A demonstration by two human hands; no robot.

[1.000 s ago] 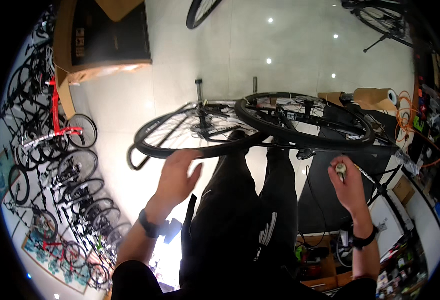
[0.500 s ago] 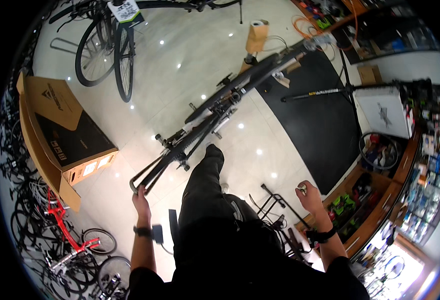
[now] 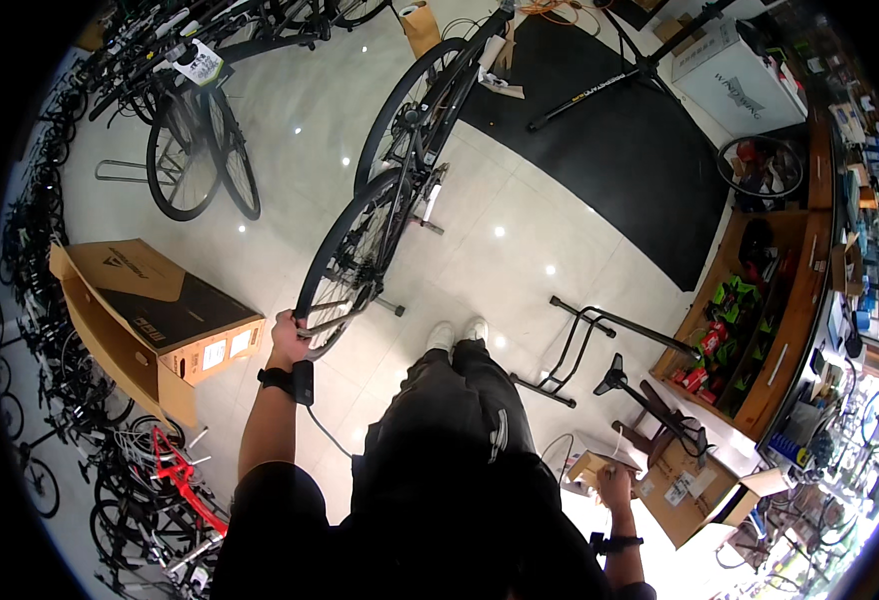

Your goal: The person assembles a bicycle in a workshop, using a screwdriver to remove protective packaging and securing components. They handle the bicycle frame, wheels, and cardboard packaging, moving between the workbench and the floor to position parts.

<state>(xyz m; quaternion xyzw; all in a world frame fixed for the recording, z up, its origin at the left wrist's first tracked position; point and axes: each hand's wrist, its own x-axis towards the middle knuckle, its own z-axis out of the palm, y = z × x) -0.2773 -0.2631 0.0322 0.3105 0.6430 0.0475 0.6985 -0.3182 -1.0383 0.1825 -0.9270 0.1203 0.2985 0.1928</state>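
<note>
At the left, an open cardboard box (image 3: pixel 150 320) lies on the tiled floor (image 3: pixel 520 260), and just beside it the left hand (image 3: pixel 288 338) is now clamped on the tyre of the black bicycle (image 3: pixel 385 195), which has been turned to stand upright on its wheels. At the right, the right hand (image 3: pixel 615 487) has been lowered onto a small carton (image 3: pixel 592 465); whether its fingers are closed cannot be told.

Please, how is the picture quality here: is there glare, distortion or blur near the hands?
Head view: ceiling lights glare as bright dots on the glossy floor; fisheye bends the black mat edges and blacks out the corners; left hand on the bicycle wheel looks sharp; right hand sits beside an overexposed patch.
</note>
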